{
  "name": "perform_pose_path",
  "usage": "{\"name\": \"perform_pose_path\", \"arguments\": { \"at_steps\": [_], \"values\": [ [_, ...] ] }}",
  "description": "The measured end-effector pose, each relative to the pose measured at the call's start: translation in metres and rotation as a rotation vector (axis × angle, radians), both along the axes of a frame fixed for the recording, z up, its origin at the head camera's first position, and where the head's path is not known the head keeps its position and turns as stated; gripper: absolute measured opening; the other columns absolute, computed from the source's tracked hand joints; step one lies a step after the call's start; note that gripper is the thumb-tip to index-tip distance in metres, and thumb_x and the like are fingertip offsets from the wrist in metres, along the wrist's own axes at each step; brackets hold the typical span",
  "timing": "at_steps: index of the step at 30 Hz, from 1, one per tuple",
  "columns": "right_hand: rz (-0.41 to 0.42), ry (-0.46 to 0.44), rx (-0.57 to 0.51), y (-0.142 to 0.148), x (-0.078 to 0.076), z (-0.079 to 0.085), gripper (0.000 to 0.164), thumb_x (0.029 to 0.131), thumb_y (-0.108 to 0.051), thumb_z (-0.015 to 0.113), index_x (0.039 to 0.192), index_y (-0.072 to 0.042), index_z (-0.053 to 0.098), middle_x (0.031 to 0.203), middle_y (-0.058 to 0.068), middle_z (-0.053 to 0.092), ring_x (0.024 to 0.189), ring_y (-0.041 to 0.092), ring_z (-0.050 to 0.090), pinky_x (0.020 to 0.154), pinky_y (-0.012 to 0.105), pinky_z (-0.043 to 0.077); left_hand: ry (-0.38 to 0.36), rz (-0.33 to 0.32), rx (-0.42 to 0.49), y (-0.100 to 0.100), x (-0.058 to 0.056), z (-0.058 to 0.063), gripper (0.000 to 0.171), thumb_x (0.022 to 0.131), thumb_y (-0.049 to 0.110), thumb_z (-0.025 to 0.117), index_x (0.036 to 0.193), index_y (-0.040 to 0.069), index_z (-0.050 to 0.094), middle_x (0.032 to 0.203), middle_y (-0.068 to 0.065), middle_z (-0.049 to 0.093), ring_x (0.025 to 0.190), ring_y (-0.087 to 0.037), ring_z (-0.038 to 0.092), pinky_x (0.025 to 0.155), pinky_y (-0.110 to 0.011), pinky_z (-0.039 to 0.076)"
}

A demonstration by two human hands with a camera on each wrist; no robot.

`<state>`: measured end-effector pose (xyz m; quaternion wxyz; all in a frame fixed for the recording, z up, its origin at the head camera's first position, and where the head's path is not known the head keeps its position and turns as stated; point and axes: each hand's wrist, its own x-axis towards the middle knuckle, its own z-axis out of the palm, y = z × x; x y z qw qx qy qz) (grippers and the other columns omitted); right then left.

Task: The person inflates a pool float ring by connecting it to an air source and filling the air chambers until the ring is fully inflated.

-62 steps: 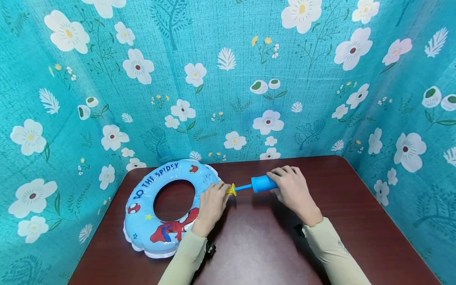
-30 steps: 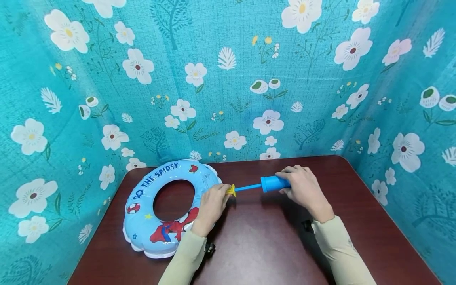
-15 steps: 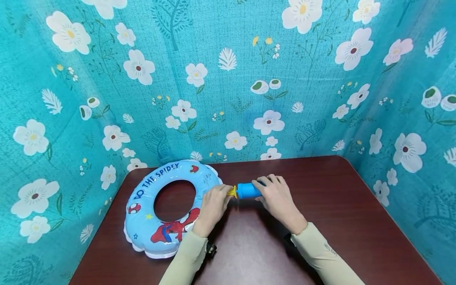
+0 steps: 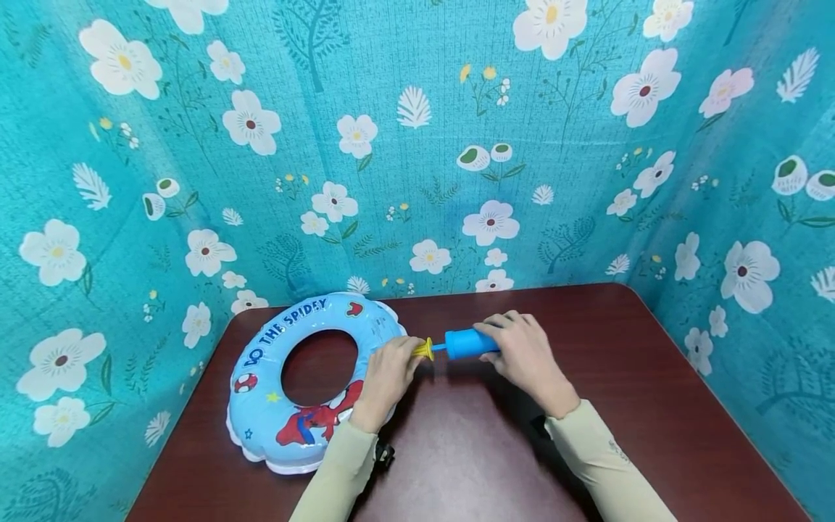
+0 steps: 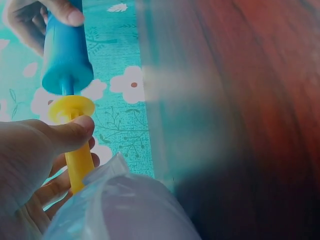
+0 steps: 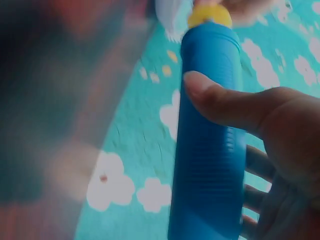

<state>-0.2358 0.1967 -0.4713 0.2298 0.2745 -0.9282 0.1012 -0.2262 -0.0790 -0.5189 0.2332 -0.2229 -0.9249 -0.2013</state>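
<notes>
A pale blue swim ring (image 4: 261, 424) lies on the left of the table, printed with lettering and a red cartoon figure. At its right side my left hand (image 4: 385, 380) grips the yellow end (image 4: 427, 349) of a hand pump, thumb along it in the left wrist view. My right hand (image 4: 528, 359) holds the pump's blue barrel (image 4: 464, 344), its thumb (image 6: 202, 90) across the barrel in the right wrist view. A short length of thin blue rod (image 4: 440, 347) shows between yellow end and barrel. Where the yellow end meets the ring is hidden behind my left hand.
The dark red-brown table (image 4: 470, 449) has a glossy top. A teal flowered curtain (image 4: 404, 181) hangs along its back and both sides. Small dark devices sit at both wrists, such as the left wrist camera (image 4: 385, 457).
My right hand moved the barrel right, lengthening the visible rod, then left against the yellow end, and now slightly right again. My left hand and the swim ring have stayed in place.
</notes>
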Motion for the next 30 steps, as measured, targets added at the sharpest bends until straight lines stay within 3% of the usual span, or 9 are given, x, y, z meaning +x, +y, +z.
{"name": "perform_pose_path", "arguments": {
  "at_steps": [7,12,20,30],
  "values": [
    [-0.106,-0.058,-0.038,0.040,-0.004,0.017,0.062,0.069,-0.018,0.103,0.124,-0.007,0.078,0.120,0.015,0.077,0.113,0.039,0.068,0.100,0.058,0.051,-0.017,0.016,-0.002,0.000,0.000,0.001,0.023,0.097,0.020,0.082,0.118,0.014,0.077,0.104,-0.003,0.079,0.089,-0.020,0.074,0.072,-0.037,0.063],
    [-0.129,-0.061,-0.025,0.048,-0.003,0.021,0.063,0.067,-0.020,0.104,0.124,-0.006,0.078,0.119,0.016,0.077,0.113,0.040,0.068,0.100,0.060,0.051,-0.024,0.017,0.001,0.000,0.000,0.000,0.022,0.097,0.019,0.081,0.118,0.013,0.077,0.106,-0.004,0.079,0.091,-0.020,0.075,0.073,-0.037,0.063],
    [-0.071,0.030,0.019,0.022,-0.003,0.011,0.063,0.065,-0.027,0.105,0.120,-0.011,0.080,0.114,0.011,0.078,0.107,0.036,0.069,0.094,0.056,0.054,-0.005,0.021,-0.007,0.000,0.000,0.000,0.023,0.097,0.021,0.081,0.118,0.013,0.078,0.106,-0.003,0.080,0.092,-0.020,0.076,0.072,-0.037,0.063],
    [-0.010,0.074,0.047,-0.019,0.005,-0.012,0.059,0.076,-0.039,0.099,0.126,-0.014,0.079,0.118,0.009,0.077,0.106,0.031,0.067,0.092,0.053,0.054,0.011,0.008,-0.020,0.003,0.002,0.001,0.023,0.096,0.020,0.082,0.118,0.013,0.078,0.107,-0.002,0.080,0.089,-0.020,0.075,0.071,-0.036,0.062]
  ]
}}
